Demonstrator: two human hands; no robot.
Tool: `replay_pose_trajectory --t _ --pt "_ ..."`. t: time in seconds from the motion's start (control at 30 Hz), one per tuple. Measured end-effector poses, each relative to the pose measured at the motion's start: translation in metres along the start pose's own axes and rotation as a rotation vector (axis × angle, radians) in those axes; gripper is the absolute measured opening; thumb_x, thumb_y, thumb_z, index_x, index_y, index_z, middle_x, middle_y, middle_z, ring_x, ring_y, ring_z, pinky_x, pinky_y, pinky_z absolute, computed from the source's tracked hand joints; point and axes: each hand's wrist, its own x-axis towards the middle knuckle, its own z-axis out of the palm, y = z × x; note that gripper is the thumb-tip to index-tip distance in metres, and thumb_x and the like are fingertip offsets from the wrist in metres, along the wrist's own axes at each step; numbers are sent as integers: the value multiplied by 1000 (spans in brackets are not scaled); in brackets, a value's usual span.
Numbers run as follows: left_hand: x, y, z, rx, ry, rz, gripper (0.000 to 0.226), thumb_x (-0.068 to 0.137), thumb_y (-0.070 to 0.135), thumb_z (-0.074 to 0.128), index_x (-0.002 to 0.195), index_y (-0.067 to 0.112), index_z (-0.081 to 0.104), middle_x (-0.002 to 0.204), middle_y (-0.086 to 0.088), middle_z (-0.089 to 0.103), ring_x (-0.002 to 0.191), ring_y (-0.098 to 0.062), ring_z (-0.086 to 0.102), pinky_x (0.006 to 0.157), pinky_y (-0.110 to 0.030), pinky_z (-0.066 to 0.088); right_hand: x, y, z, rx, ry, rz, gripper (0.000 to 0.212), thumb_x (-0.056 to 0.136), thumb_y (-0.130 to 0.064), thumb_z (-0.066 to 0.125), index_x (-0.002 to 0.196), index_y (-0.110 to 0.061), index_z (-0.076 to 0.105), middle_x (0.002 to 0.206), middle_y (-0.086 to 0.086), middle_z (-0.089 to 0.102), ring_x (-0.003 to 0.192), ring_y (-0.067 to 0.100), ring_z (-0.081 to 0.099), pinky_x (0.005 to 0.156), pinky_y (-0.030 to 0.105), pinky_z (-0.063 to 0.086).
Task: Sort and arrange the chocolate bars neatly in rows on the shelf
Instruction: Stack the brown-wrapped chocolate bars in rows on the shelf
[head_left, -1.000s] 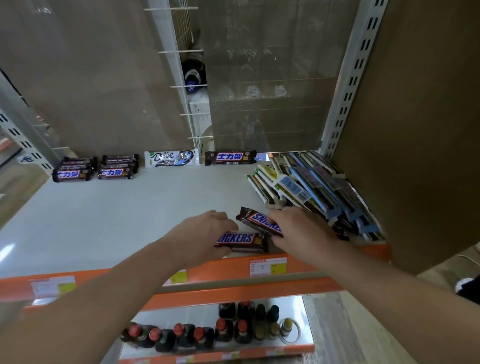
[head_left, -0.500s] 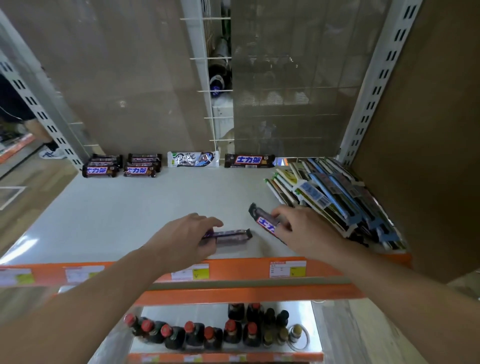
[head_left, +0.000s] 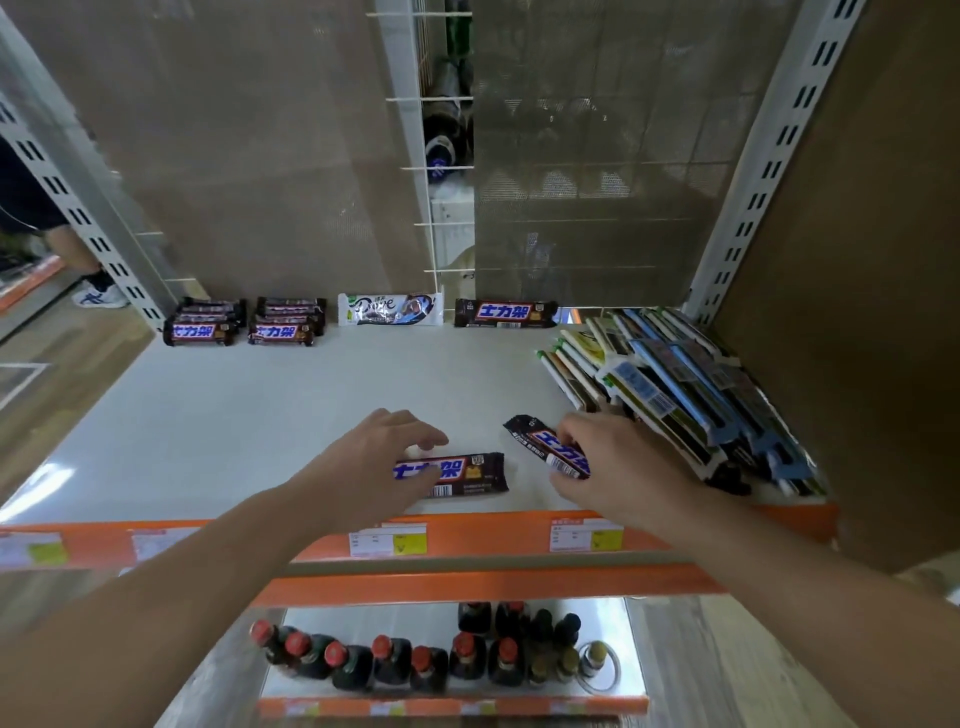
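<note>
The sorting looks partly done. Along the back of the shelf (head_left: 234, 415) a row is started: two small stacks of dark chocolate bars (head_left: 200, 323) and (head_left: 284, 323) sit side by side at the left, then a single white bar (head_left: 390, 309) and, a little apart to its right, one more dark bar (head_left: 505, 313). Two dark bars are not yet in that row and lie near the front edge, well apart from it. The left hand (head_left: 382, 462) reaches in palm down over the left end of one bar (head_left: 457, 474) that lies flat and roughly parallel to the orange front rail (head_left: 467, 535); its fingers are loosely curled with thumb and forefinger at the wrapper, though whether they actually pinch it is hard to tell from this angle. The right hand (head_left: 608, 462) holds the other bar (head_left: 548, 446) by its near end, tilted diagonally with its far end pointing back and left. Just right of that hand leans a crowded heap of flat packets (head_left: 675, 395), filling the shelf's right side. Both loose bars likely belong with the dark ones at the back.
</note>
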Motion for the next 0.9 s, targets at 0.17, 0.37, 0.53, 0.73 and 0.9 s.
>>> replay_pose_trajectory --t 0.17,0.37,0.53,0.73,0.9 --pt "-1 -3 -11 176 -155 2 46 84 48 60 127 33 53 112 16 52 103 -4 45 88 -30 45 3 -3 0 85 -1 67 27 84 -33 69 107 -27 56 98 -6 63 83 14 58 67 38 54" --pt "-2 -1 -17 226 -50 29 38 83 42 62 119 34 58 109 16 54 97 -4 45 80 -28 48 6 -8 -13 142 112 64 46 77 -20 73 119 -25 54 102 -8 60 96 13 55 77 36 53" --pt "-10 -7 -40 282 156 49 37 82 37 64 119 33 60 107 16 56 95 -7 47 72 -25 48 13 -8 -35 -3 177 -6 37 80 -20 71 115 -25 58 105 -6 57 101 14 48 82 30 43" --pt "-22 -6 -57 327 255 18 35 82 34 65 117 31 61 107 13 58 96 -10 48 68 -26 48 17 -10 -46 -103 164 -66 38 84 -25 68 120 -28 55 112 -7 56 106 12 44 86 28 38" --pt "-46 -8 -69 382 300 -44 34 83 32 65 116 29 62 104 12 58 95 -12 49 66 -26 46 29 -18 -46 -112 162 -95 39 80 -21 69 116 -27 57 109 -5 56 107 17 44 91 38 42"
